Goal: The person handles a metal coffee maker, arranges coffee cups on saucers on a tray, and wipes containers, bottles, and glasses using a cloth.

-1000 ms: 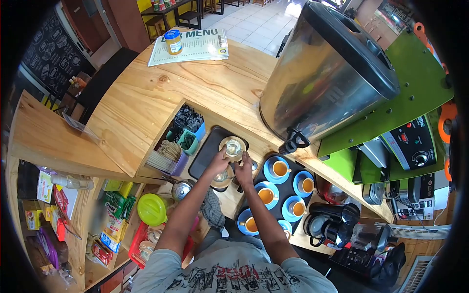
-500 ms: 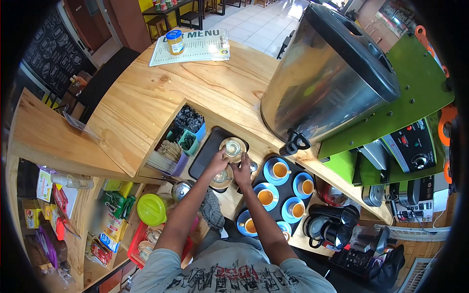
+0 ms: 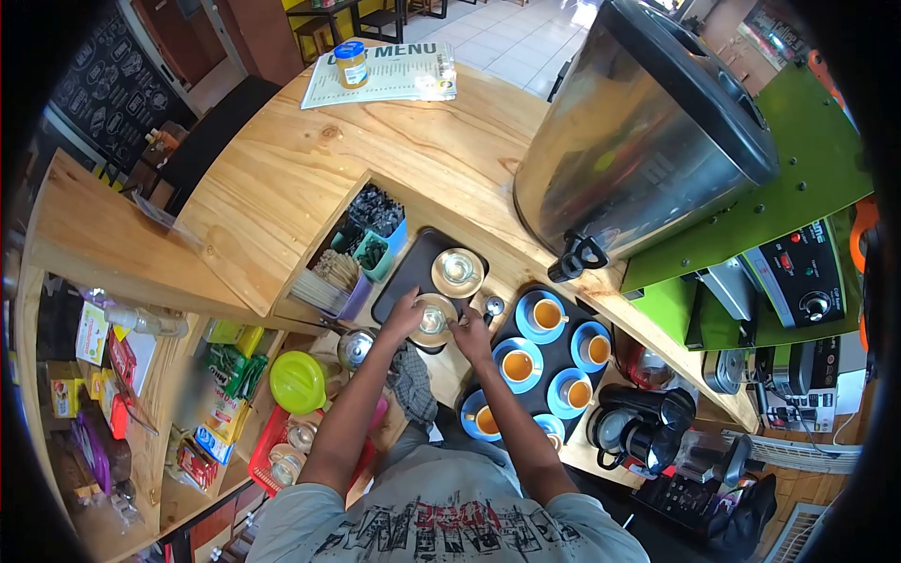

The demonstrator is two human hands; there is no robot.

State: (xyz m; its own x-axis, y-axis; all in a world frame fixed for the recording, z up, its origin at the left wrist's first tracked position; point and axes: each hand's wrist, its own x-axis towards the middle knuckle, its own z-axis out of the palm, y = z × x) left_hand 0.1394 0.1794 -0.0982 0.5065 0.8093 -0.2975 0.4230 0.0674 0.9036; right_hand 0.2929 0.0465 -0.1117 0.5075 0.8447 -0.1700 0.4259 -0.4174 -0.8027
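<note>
Two tan saucers, each with a clear glass cup on it, sit on a small black tray [image 3: 413,267]. The far saucer [image 3: 476,285] carries one glass cup [image 3: 458,268], with no hand on it. At the near saucer [image 3: 439,340], my left hand [image 3: 404,313] grips the left rim. My right hand [image 3: 472,335] has its fingers on the right rim of that same saucer. Between my hands stands the second glass cup [image 3: 433,320]. A small metal spoon-like item [image 3: 493,305] lies just right of my right hand.
A black tray [image 3: 542,377] with several blue saucers and filled cups [image 3: 517,366] is at right. Behind it stands a large steel dispenser [image 3: 629,159]. Stirrers [image 3: 330,277] fill a caddy at left. A grey cloth [image 3: 413,380] and metal pot [image 3: 356,347] lie nearer.
Both hands have left the far saucer and come back toward me to the near saucer. The far saucer and its glass cup now stand free on the tray. The view has shifted slightly.
</note>
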